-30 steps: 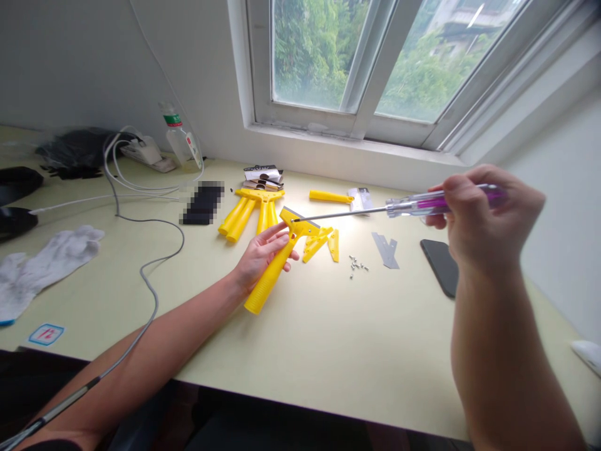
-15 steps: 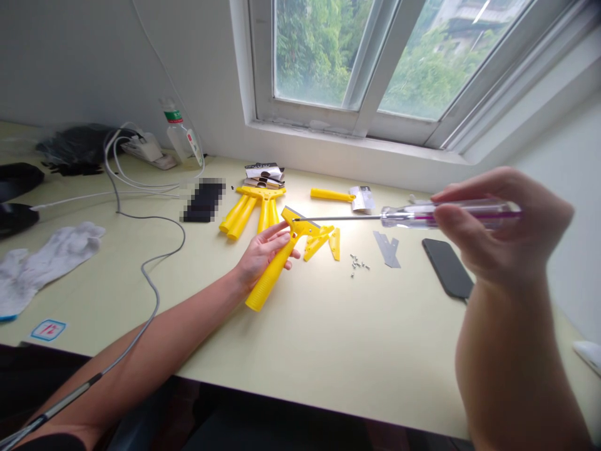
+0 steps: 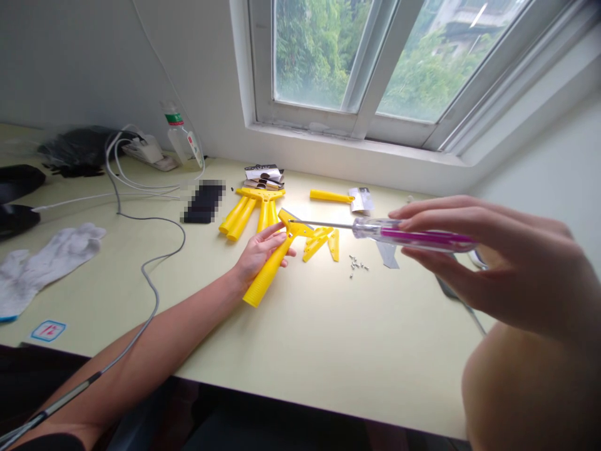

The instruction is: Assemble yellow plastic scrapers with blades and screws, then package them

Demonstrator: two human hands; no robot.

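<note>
My left hand [image 3: 260, 255] grips a yellow plastic scraper [image 3: 267, 275] by its ribbed handle, with the fingers curled beneath its head. The steel tip of a screwdriver [image 3: 413, 235] reaches the top of the scraper head. My right hand [image 3: 498, 263] holds that screwdriver by its clear, purple-striped handle, between thumb and fingers. Just beyond the scraper lie several yellow plastic parts [image 3: 319, 243], and the screwdriver shaft passes above them. Several tiny screws [image 3: 357, 265] sit below the shaft, and a steel blade [image 3: 387, 255] is partly hidden behind the screwdriver handle.
Two more yellow scrapers [image 3: 253, 203] and a yellow handle [image 3: 331, 196] lie on the pale table [image 3: 328, 351] beneath a window [image 3: 352, 62]. A pixelated black object [image 3: 204, 202], white gloves [image 3: 42, 269], and cables lie to the left. The table's front edge runs below my arms.
My right hand has swung left and toward me, now covering the black phone. The screwdriver handle has turned, and the scraper in my left hand has shifted slightly.
</note>
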